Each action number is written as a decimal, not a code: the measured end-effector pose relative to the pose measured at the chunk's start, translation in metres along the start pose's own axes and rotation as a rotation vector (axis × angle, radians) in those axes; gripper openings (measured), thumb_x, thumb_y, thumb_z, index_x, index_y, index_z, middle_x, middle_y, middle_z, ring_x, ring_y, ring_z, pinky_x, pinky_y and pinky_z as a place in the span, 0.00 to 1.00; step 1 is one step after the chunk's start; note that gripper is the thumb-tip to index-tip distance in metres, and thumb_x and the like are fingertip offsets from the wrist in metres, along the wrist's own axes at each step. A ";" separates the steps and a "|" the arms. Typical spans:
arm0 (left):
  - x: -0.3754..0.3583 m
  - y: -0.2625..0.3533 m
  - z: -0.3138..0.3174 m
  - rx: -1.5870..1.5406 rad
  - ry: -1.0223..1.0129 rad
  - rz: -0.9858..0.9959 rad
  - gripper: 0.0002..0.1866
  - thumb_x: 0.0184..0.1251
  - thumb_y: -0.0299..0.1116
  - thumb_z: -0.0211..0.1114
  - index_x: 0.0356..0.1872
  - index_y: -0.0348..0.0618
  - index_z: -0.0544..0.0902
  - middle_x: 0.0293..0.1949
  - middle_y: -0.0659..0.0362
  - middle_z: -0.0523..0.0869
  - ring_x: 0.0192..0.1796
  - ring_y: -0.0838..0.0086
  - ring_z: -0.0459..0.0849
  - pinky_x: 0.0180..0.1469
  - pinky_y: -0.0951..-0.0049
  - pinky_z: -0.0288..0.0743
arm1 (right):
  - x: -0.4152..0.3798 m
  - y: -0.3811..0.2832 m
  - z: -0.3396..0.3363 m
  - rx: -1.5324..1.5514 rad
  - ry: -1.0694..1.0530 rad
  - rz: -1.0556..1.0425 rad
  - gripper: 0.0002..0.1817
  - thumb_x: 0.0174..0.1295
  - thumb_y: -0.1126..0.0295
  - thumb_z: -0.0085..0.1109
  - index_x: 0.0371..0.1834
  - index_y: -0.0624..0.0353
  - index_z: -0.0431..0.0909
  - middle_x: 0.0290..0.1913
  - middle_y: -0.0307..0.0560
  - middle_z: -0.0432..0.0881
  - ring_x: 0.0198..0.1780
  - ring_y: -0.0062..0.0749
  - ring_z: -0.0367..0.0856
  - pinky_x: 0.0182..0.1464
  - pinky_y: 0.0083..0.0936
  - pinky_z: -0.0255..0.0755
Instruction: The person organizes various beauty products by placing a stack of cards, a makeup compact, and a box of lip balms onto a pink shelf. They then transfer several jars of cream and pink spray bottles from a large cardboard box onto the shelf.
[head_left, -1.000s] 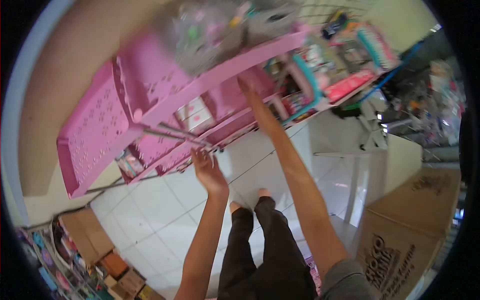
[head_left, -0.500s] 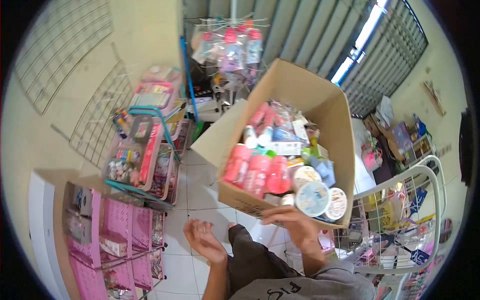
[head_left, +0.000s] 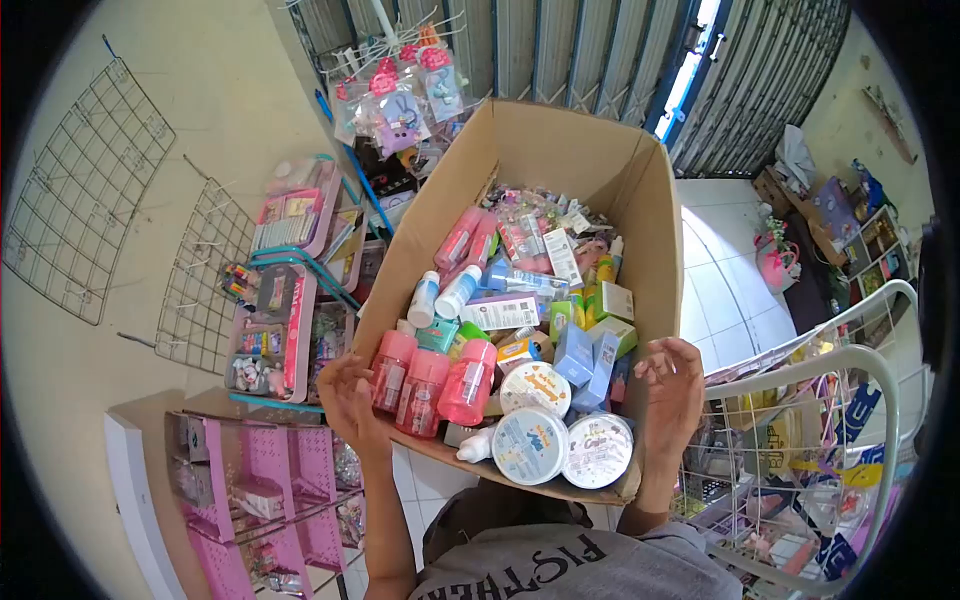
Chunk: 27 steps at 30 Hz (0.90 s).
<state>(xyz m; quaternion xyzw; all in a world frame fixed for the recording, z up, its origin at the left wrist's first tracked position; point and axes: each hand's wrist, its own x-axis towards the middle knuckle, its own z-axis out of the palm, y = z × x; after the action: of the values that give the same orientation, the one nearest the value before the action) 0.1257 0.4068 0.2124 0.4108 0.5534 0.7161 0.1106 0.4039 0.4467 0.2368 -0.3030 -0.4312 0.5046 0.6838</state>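
Observation:
A deep, open cardboard box (head_left: 572, 140) stands in front of me, tilted so its contents show. Inside it are pink-capped bottles (head_left: 425, 395), white-capped bottles (head_left: 457, 290), small cartons (head_left: 500, 312), blue boxes (head_left: 575, 355) and round white-lidded tubs (head_left: 530, 446). My left hand (head_left: 357, 405) is at the box's near left corner, its fingers loosely bent and apart. On the opposite side, my right hand (head_left: 670, 400) is against the near right corner, fingers curled loosely and apart. Neither hand visibly wraps round the cardboard.
A pink shelf rack (head_left: 262, 460) and a trolley (head_left: 290, 330) of small goods stand on the left. Wire grids (head_left: 90, 190) hang on the wall. Bagged items hang from a stand (head_left: 395, 105) before the metal shutter (head_left: 560, 60). A white wire basket (head_left: 800, 440) is at right.
Both hands have moved up to the two near corners of the box. The box appears further left and nearer, and my view has shifted, showing more of its contents.

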 end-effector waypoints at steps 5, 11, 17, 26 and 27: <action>-0.001 0.004 0.006 0.149 -0.083 -0.115 0.14 0.54 0.24 0.50 0.43 0.36 0.68 0.39 0.57 0.72 0.37 0.77 0.71 0.40 0.80 0.64 | 0.002 0.004 -0.005 -0.078 0.091 0.209 0.16 0.59 0.61 0.42 0.40 0.64 0.67 0.42 0.48 0.71 0.42 0.28 0.69 0.44 0.22 0.60; 0.002 -0.001 0.005 0.309 -0.064 -0.133 0.13 0.53 0.23 0.53 0.42 0.36 0.70 0.38 0.58 0.74 0.34 0.81 0.71 0.34 0.82 0.63 | 0.003 0.002 -0.006 0.070 0.129 0.278 0.11 0.57 0.66 0.44 0.38 0.61 0.68 0.44 0.45 0.69 0.46 0.25 0.67 0.47 0.21 0.58; 0.002 -0.004 0.004 0.443 -0.065 -0.093 0.13 0.51 0.25 0.56 0.40 0.39 0.72 0.32 0.60 0.74 0.27 0.83 0.69 0.25 0.84 0.62 | 0.002 0.000 -0.008 0.091 0.139 0.299 0.11 0.56 0.67 0.46 0.38 0.61 0.68 0.45 0.46 0.69 0.46 0.25 0.67 0.46 0.20 0.59; 0.001 -0.004 0.002 0.470 -0.055 -0.097 0.14 0.51 0.26 0.57 0.41 0.38 0.71 0.34 0.60 0.75 0.29 0.83 0.70 0.23 0.84 0.61 | 0.001 0.002 -0.010 0.110 0.129 0.295 0.09 0.55 0.69 0.46 0.36 0.61 0.69 0.45 0.46 0.69 0.46 0.25 0.67 0.45 0.20 0.60; 0.001 -0.003 0.002 0.463 -0.062 -0.111 0.14 0.51 0.26 0.56 0.41 0.38 0.71 0.36 0.59 0.75 0.31 0.82 0.71 0.25 0.83 0.62 | 0.001 0.002 -0.010 0.104 0.130 0.291 0.09 0.54 0.69 0.47 0.36 0.61 0.69 0.45 0.46 0.69 0.46 0.25 0.67 0.45 0.20 0.60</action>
<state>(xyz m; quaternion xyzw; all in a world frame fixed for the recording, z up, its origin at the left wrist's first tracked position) 0.1255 0.4100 0.2101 0.4157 0.7210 0.5501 0.0696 0.4123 0.4480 0.2310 -0.3583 -0.3111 0.5993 0.6448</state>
